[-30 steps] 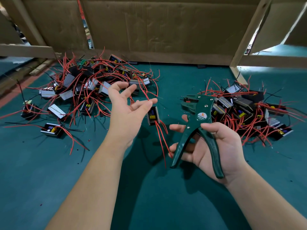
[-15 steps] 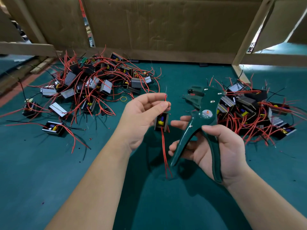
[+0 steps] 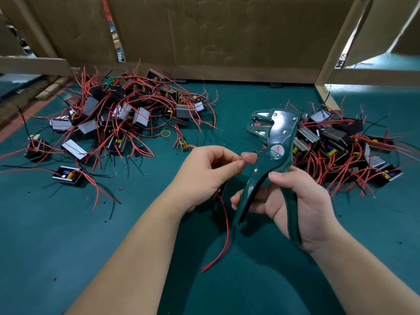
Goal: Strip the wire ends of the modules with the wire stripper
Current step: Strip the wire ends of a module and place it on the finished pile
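Observation:
My right hand (image 3: 295, 205) grips the handles of a dark green wire stripper (image 3: 272, 151), held upright with its metal jaws pointing left and parted. My left hand (image 3: 204, 173) is closed around a small black module (image 3: 221, 192), mostly hidden under the palm, thumb and forefinger pinched together close to the stripper's body. A red wire (image 3: 225, 237) hangs from the module down toward the mat. Whether a wire end sits in the jaws cannot be told.
A pile of modules with red wires (image 3: 118, 114) lies at the back left, and another pile (image 3: 341, 146) at the right behind the stripper. A yellow rubber band (image 3: 166, 133) lies on the green mat (image 3: 68, 235). Cardboard walls (image 3: 216, 35) close the back.
My left hand caught the module from the air, closed around it and brought it lower and closer to the stripper. The stripper rose slightly and tilted more upright.

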Demonstrator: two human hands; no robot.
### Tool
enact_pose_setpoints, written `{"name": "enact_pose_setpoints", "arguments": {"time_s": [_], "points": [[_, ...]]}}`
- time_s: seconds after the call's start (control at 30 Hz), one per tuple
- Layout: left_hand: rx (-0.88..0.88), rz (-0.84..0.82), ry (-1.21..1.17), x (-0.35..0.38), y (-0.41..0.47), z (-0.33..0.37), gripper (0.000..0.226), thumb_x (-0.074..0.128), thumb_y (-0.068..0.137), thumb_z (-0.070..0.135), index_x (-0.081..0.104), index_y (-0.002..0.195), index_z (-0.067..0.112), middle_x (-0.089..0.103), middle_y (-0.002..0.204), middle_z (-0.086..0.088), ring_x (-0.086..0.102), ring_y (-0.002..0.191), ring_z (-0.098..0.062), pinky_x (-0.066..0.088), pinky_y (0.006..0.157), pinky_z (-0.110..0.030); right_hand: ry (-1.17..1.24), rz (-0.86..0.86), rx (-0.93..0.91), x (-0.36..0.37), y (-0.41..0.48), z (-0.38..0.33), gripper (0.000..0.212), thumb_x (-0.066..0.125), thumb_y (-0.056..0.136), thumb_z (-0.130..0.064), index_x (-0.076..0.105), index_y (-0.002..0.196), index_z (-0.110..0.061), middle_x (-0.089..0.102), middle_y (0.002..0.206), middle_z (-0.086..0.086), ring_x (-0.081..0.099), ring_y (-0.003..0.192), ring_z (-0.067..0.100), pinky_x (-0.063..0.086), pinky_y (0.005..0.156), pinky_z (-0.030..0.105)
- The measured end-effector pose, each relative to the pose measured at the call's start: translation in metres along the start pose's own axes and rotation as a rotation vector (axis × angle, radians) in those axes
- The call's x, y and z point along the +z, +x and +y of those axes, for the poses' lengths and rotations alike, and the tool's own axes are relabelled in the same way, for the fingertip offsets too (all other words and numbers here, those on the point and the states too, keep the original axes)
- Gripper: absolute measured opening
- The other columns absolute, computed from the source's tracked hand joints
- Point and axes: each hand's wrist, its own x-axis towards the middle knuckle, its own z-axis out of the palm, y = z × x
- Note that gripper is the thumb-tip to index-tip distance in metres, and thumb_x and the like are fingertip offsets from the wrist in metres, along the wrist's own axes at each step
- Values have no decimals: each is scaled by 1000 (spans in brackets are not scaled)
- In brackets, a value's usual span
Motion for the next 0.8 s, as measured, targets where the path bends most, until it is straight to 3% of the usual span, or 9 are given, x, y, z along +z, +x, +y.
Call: {"name": "enact_pose_setpoints", "arguments": {"time_s": [0.13,0.23,0.4,0.57,0.7,0.8], "points": [[2,4,77,1,1,-2,14,71,84,9,66,75,19,67,69,3,57,62,-8,48,63,-24,9,37,4,0,1,-2,56,47,71,-13,54,125,2,61,90,27,62,68,43,54,68,56],[23,30,96,3,2,-4,13,69,86,11,65,75,18,66,70,-4,55,59,-14,48,64,-36,23,25,13,0,1,-3,58,47,71,-12,52,127,2,59,96,27,62,69,44,54,69,57],[31,110,46,3,2,-4,13,73,82,11,71,73,20,73,84,-13,62,74,-17,53,77,-44,33,-9,36,2,0,-2,52,47,71,-13,56,118,4,62,94,22,61,67,44,52,69,60],[-7,150,0,6,2,-3,10,74,81,13,73,74,20,74,83,-9,64,75,-17,54,79,-42,57,5,40,1,1,-1,50,47,70,-14,58,116,2,62,92,23,61,68,44,53,67,56],[-67,220,-34,10,2,-2,11,74,82,14,72,73,19,72,86,-17,61,76,-21,52,80,-48,47,2,38,3,1,-1,50,47,70,-13,58,117,2,63,90,24,61,68,43,53,65,55],[-74,247,-54,14,1,-2,12,72,84,15,70,72,19,69,85,-21,57,69,-23,51,69,-47,31,-2,33,4,1,-1,53,55,68,-12,58,118,2,62,96,25,62,70,42,53,67,54]]}}
